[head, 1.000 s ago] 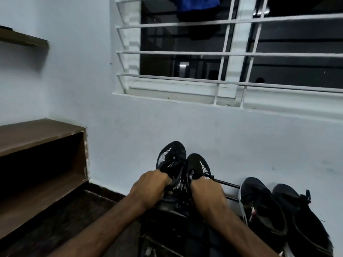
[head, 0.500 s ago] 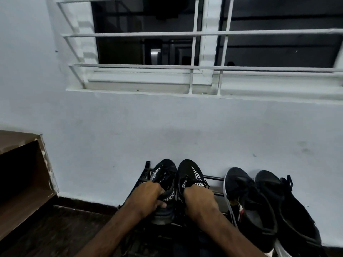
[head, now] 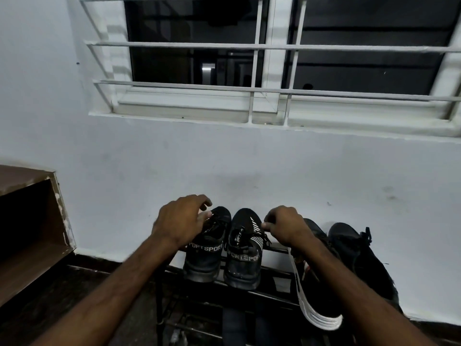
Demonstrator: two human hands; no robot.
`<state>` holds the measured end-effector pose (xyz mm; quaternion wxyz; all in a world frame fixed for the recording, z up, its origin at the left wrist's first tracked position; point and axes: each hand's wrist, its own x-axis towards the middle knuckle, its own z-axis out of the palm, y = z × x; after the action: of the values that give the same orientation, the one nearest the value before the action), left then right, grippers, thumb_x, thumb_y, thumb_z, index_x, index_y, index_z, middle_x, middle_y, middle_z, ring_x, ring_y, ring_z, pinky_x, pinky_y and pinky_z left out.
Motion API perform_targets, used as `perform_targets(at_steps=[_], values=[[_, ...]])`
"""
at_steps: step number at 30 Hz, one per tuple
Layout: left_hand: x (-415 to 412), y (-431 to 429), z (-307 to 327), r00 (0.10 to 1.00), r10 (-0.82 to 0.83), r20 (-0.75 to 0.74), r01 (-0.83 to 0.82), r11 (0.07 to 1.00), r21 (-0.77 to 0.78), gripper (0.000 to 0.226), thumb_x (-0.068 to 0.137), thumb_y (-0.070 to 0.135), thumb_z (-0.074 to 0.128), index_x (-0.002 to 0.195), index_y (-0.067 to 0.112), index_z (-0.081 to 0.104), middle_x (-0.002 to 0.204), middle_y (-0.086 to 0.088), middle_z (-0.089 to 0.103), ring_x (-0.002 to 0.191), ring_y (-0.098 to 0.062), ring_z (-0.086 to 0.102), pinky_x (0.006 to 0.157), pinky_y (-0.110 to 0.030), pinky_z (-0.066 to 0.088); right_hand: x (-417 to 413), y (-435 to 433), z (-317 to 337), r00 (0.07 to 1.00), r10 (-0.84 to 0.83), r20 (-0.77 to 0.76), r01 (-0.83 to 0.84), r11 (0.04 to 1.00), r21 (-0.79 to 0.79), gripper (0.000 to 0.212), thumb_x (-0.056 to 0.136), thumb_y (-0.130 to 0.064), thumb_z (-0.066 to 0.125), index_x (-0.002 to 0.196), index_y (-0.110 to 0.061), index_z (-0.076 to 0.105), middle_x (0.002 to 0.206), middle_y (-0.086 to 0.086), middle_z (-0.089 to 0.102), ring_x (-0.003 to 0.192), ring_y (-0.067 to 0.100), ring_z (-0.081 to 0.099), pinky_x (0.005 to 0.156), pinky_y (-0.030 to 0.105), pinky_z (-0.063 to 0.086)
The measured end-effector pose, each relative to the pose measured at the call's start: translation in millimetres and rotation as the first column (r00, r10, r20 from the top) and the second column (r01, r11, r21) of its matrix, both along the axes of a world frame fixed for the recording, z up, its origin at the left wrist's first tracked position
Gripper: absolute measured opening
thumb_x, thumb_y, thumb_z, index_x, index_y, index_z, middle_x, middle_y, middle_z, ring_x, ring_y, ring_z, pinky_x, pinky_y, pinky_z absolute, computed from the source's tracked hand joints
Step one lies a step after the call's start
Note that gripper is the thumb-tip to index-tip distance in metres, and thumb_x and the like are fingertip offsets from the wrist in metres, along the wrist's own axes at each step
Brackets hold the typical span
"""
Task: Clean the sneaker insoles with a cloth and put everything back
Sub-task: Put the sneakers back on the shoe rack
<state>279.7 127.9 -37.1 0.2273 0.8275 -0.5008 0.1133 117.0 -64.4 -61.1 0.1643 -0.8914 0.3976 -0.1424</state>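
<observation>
Two black sneakers with white "SPORT" lettering stand side by side, toes toward the wall, on a black metal shoe rack (head: 277, 250). My left hand (head: 183, 221) hovers over the left sneaker (head: 208, 250), fingers spread, holding nothing. At the outer side of the right sneaker (head: 245, 248) is my right hand (head: 287, 226), its fingers curled loosely and empty, close to the laces. No insole or cloth is in view.
Another black pair sits on the rack to the right: a white-soled shoe (head: 315, 290) and a dark one (head: 359, 258). A brown wooden shelf unit (head: 30, 236) stands at left. The white wall and a barred window (head: 274, 88) are straight ahead.
Both hands let go of the sneakers and lifted away; the pair now rests on the rack. The camera moved closer and tilted down a little.
</observation>
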Motion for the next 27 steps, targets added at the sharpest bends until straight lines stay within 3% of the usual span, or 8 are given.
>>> perform_targets(at_steps=[3, 6, 9, 13, 16, 19, 23, 27], values=[[-10.9, -11.7, -8.7, 1.0, 0.014, -0.021, -0.014, 1.0, -0.023, 0.018, 0.097, 0.037, 0.057, 0.114, 0.036, 0.064, 0.114, 0.016, 0.066, 0.104, -0.012, 0.062, 0.078, -0.028, 0.042, 18.7, -12.5, -14.4, 0.996, 0.079, 0.035, -0.082, 0.992, 0.092, 0.037, 0.089, -0.035, 0.067, 0.116, -0.011, 0.067, 0.117, 0.007, 0.068, 0.112, 0.024, 0.061, 0.095, 0.032, 0.048], [-20.8, -35.6, -18.4, 1.0, -0.008, 0.024, 0.007, 1.0, 0.03, 0.017, 0.097, 0.038, 0.056, 0.109, 0.034, 0.068, 0.111, 0.012, 0.065, 0.103, -0.016, 0.063, 0.082, -0.031, 0.045, 39.8, -11.8, -27.0, 0.988, 0.144, -0.062, -0.137, 0.985, 0.109, 0.051, 0.091, -0.032, 0.065, 0.134, -0.008, 0.054, 0.133, 0.012, 0.059, 0.123, 0.027, 0.054, 0.1, 0.03, 0.043], [-23.8, -65.5, -29.8, 0.997, -0.035, 0.072, 0.023, 0.987, 0.16, 0.023, 0.096, 0.043, 0.057, 0.105, 0.028, 0.071, 0.107, 0.008, 0.067, 0.102, -0.018, 0.065, 0.085, -0.03, 0.044, 54.0, -16.1, -40.3, 0.961, 0.169, -0.218, -0.154, 0.985, 0.082, 0.046, 0.085, -0.032, 0.071, 0.123, -0.008, 0.061, 0.125, 0.015, 0.062, 0.115, 0.029, 0.059, 0.091, 0.032, 0.047], [-30.7, -98.7, -45.5, 0.992, -0.027, 0.122, -0.026, 0.909, 0.415, 0.039, 0.089, 0.052, 0.062, 0.103, 0.016, 0.068, 0.111, -0.005, 0.067, 0.105, -0.026, 0.065, 0.084, -0.035, 0.048, 55.6, -19.0, -47.9, 0.968, 0.103, -0.228, -0.111, 0.993, -0.024, 0.047, 0.081, -0.031, 0.076, 0.117, -0.005, 0.059, 0.121, 0.017, 0.06, 0.114, 0.032, 0.059, 0.09, 0.036, 0.049], [-36.6, -120.1, -49.6, 0.973, -0.059, 0.224, -0.071, 0.843, 0.533, 0.036, 0.091, 0.039, 0.063, 0.116, 0.014, 0.061, 0.124, -0.008, 0.061, 0.114, -0.028, 0.062, 0.088, -0.034, 0.048, 59.0, -19.2, -48.4, 0.961, 0.107, -0.253, -0.129, 0.989, -0.072, 0.039, 0.088, -0.023, 0.068, 0.121, -0.005, 0.056, 0.126, 0.017, 0.057, 0.117, 0.033, 0.058, 0.093, 0.039, 0.049], [-36.0, -132.2, -53.0, 0.955, -0.081, 0.287, -0.098, 0.822, 0.561, 0.031, 0.094, 0.026, 0.058, 0.123, 0.016, 0.057, 0.131, -0.008, 0.058, 0.12, -0.027, 0.058, 0.091, -0.032, 0.046, 58.5, -22.8, -46.1, 0.972, 0.09, -0.218, -0.107, 0.992, -0.066, 0.031, 0.093, -0.021, 0.058, 0.119, -0.005, 0.056, 0.125, 0.016, 0.058, 0.114, 0.033, 0.059, 0.091, 0.039, 0.049], [-33.6, -131.7, -64.3, 0.956, -0.081, 0.281, -0.089, 0.836, 0.542, 0.035, 0.092, 0.026, 0.061, 0.125, 0.016, 0.056, 0.132, -0.007, 0.053, 0.119, -0.026, 0.058, 0.089, -0.035, 0.046, 55.6, -29.5, -42.4, 0.997, 0.014, -0.079, -0.009, 0.998, 0.062, 0.028, 0.088, -0.029, 0.062, 0.109, -0.009, 0.064, 0.114, 0.012, 0.064, 0.105, 0.031, 0.063, 0.087, 0.035, 0.05], [-28.1, -122.6, -69.2, 0.997, -0.015, 0.072, -0.014, 0.919, 0.393, 0.032, 0.086, 0.047, 0.069, 0.106, 0.022, 0.063, 0.116, 0.0, 0.057, 0.109, -0.022, 0.062, 0.08, -0.032, 0.045, 50.8, -32.8, -39.2, 0.993, 0.013, 0.115, -0.052, 0.936, 0.347, 0.023, 0.091, -0.019, 0.06, 0.07, -0.01, 0.063, 0.078, 0.008, 0.07, 0.065, 0.02, 0.066, 0.073, 0.033, 0.055]])
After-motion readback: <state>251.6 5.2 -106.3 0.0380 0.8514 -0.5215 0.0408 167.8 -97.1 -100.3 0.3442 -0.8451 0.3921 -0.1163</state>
